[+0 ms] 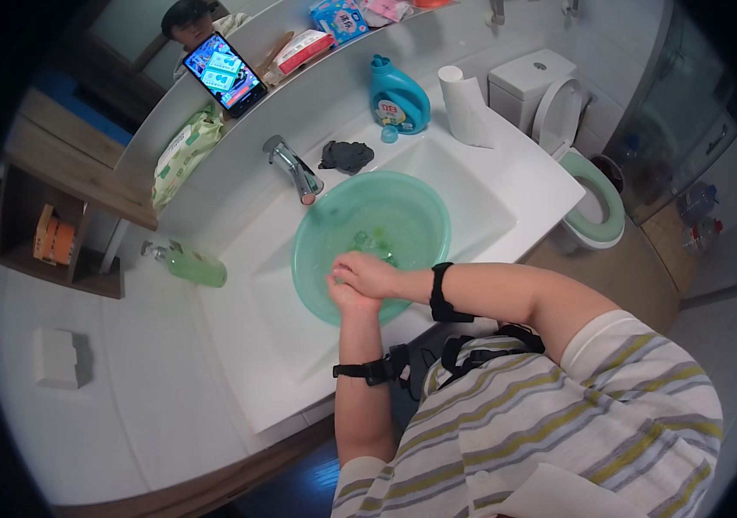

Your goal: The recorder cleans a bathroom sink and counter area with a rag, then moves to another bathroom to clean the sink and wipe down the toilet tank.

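My left hand (pixel 351 298) and my right hand (pixel 372 275) are pressed together over the near left part of a green plastic basin (pixel 316 229). The right hand lies across the top of the left with its fingers curled. Whether anything is between the palms is hidden. Inside the basin there is water, with a small greenish, see-through thing (pixel 377 240) just beyond my fingers; its kind is unclear. The basin stands in a white sink (pixel 480 203). Close to its far rim are a chrome faucet (pixel 295 170) and a crumpled dark grey cloth (pixel 347 156).
Along the back of the counter stand a blue detergent bottle (pixel 399 99) and a paper towel roll (pixel 468 110). A green pump bottle (pixel 196 266) is at the left. Above it, the ledge holds a wipes pack (pixel 187 155) and a lit phone (pixel 223 73). The toilet (pixel 593 194) is at the right.
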A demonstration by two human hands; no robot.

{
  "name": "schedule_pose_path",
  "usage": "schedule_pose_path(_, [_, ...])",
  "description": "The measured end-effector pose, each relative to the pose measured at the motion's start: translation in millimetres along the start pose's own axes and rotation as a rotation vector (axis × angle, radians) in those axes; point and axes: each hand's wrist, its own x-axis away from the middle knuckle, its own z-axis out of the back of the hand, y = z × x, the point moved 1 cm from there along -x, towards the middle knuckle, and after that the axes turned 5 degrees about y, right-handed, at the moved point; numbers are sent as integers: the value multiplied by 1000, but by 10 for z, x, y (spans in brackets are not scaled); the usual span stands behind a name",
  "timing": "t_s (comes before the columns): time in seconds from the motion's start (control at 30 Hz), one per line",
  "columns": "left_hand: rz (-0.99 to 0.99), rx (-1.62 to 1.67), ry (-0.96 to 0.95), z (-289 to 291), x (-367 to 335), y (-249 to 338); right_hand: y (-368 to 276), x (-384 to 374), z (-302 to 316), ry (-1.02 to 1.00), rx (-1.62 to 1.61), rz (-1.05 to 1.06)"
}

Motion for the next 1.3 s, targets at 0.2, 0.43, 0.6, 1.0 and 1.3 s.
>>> schedule_pose_path(0.2, [94,35,297,-323,205,-65,186,-219,136,-119,264,-217])
schedule_pose_path(0.43, [118,-175,386,-332,266,-31,688,-311,449,-124,438,-209])
schedule_pose_path(0.6, [132,-246,412,-260,299,-21,971,-172,762,-345,1028,-308])
schedule_pose_path(1.0, [167,-317,462,-252,333,-17,1051,-92,772,-680,1077,-345])
schedule_pose_path(1.3, [225,-345,549,-217,175,-214,159,-262,471,-323,-190,-454])
